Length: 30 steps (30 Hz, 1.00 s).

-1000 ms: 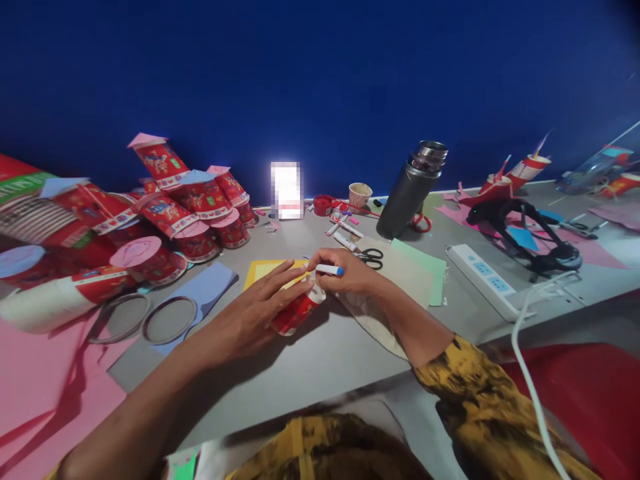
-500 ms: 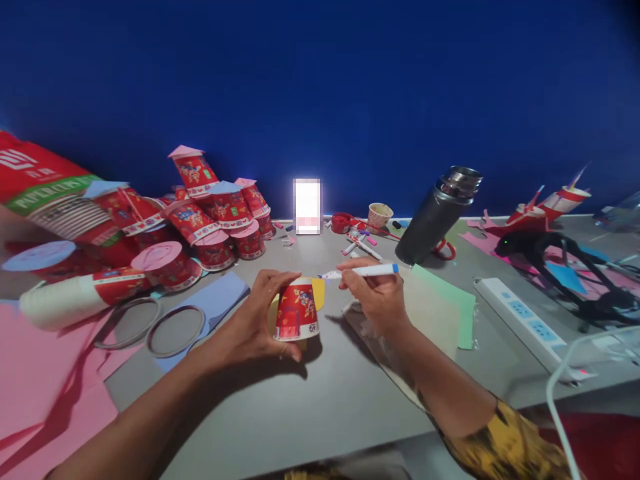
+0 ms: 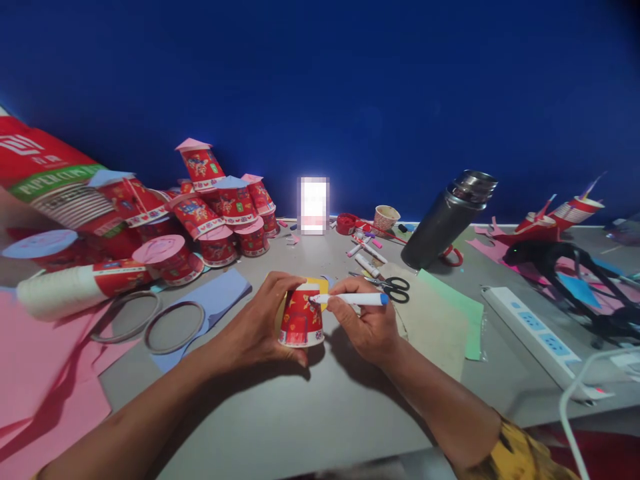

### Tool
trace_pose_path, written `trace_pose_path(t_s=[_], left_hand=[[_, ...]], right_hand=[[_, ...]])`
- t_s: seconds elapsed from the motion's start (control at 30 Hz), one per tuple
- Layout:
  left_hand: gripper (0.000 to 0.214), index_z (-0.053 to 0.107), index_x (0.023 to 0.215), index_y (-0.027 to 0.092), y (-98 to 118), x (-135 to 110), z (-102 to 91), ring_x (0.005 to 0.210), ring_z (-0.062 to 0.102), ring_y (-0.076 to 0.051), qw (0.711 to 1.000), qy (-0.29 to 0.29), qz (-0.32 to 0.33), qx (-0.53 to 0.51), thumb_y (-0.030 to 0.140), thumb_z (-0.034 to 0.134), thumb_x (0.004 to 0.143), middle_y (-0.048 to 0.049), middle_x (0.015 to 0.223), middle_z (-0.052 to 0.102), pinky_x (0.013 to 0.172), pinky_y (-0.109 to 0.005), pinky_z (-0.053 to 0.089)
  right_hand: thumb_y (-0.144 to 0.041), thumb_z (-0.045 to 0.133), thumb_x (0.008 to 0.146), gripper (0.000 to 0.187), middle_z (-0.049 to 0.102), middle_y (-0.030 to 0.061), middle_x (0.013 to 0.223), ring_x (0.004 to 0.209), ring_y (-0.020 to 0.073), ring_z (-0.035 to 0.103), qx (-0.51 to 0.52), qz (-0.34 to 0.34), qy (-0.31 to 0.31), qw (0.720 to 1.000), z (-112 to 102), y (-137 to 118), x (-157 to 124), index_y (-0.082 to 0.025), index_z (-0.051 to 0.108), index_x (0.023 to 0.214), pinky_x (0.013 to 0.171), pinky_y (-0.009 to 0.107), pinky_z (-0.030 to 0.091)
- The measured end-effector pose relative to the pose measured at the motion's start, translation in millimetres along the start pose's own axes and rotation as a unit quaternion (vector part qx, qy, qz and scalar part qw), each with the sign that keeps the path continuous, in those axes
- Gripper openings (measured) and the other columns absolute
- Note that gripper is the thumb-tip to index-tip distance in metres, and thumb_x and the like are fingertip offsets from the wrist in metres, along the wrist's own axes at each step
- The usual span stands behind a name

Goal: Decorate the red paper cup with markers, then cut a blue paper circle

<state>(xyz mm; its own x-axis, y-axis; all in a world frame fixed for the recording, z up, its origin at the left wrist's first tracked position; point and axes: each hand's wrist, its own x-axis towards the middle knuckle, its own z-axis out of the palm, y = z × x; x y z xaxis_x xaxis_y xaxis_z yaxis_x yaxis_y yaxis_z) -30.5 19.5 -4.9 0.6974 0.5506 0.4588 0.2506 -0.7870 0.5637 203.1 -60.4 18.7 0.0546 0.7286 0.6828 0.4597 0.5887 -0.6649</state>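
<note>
In my left hand is an upside-down red paper cup with a printed pattern, gripped by thumb and fingers at its base and rim. A yellow paper piece shows behind the cup. My right hand pinches a white marker with a blue end. The marker's tip is at the cup's upper right side; whether it touches the surface I cannot tell. Just beyond my right hand lie black-handled scissors.
Decorated red paper cups are heaped at the left, near two grey rings and blue paper. A dark thermos, green paper and a power strip stand or lie right. Loose markers lie farther back.
My right hand has moved left and slightly down, bringing the marker from beside the cup to its side. The scissors now show beyond this hand. My left hand keeps its grip on the cup.
</note>
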Motion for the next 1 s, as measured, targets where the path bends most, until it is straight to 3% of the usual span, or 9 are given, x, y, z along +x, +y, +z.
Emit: trace_pose_path(t_s=[0.37, 0.6, 0.8, 1.0], left_hand=[[0.11, 0.05, 0.15, 0.031, 1.8, 1.7, 2.2, 0.127, 0.061, -0.036, 1.0, 0.004, 0.01, -0.009, 0.072, 0.099, 0.061, -0.0112, 0.137, 0.059, 0.11, -0.054, 0.057], [0.108, 0.051, 0.149, 0.03, 10.1, 2.3, -3.0, 0.125, 0.063, -0.035, 0.999, -0.01, -0.024, -0.018, 0.067, 0.102, 0.061, -0.0111, 0.137, 0.059, 0.11, -0.054, 0.057], [0.115, 0.048, 0.151, 0.033, 2.5, -0.8, 1.4, 0.128, 0.061, -0.037, 1.0, 0.005, -0.001, -0.026, 0.066, 0.104, 0.056, -0.0118, 0.137, 0.058, 0.111, -0.057, 0.056], [0.111, 0.046, 0.153, 0.034, 9.0, 0.2, -0.3, 0.129, 0.06, -0.036, 1.0, -0.005, 0.003, -0.026, 0.069, 0.099, 0.062, -0.0117, 0.139, 0.056, 0.112, -0.055, 0.056]], right_hand=[[-0.026, 0.066, 0.102, 0.008, 0.077, 0.002, 0.082, 0.068, 0.015, 0.071, -0.028, -0.031, 0.001, 0.999, 0.4, -1.0, 0.0, -0.022, 0.07, 0.096, 0.066, 0.026, 0.056], [-0.024, 0.065, 0.101, 0.009, 0.075, 0.0014, 0.079, 0.063, 0.0145, 0.067, -0.039, -0.036, -0.007, 0.999, 0.3, -2.8, 0.5, -0.022, 0.069, 0.093, 0.062, 0.026, 0.054], [-0.02, 0.066, 0.099, 0.008, 0.075, 0.0014, 0.078, 0.065, 0.0159, 0.069, -0.043, -0.068, -0.009, 0.997, -0.4, -4.4, 0.2, -0.023, 0.067, 0.092, 0.063, 0.028, 0.055], [-0.017, 0.065, 0.1, 0.009, 0.075, 0.0017, 0.079, 0.067, 0.0169, 0.069, -0.053, -0.087, 0.014, 0.995, 0.2, -6.1, 1.9, -0.024, 0.068, 0.094, 0.064, 0.03, 0.057]])
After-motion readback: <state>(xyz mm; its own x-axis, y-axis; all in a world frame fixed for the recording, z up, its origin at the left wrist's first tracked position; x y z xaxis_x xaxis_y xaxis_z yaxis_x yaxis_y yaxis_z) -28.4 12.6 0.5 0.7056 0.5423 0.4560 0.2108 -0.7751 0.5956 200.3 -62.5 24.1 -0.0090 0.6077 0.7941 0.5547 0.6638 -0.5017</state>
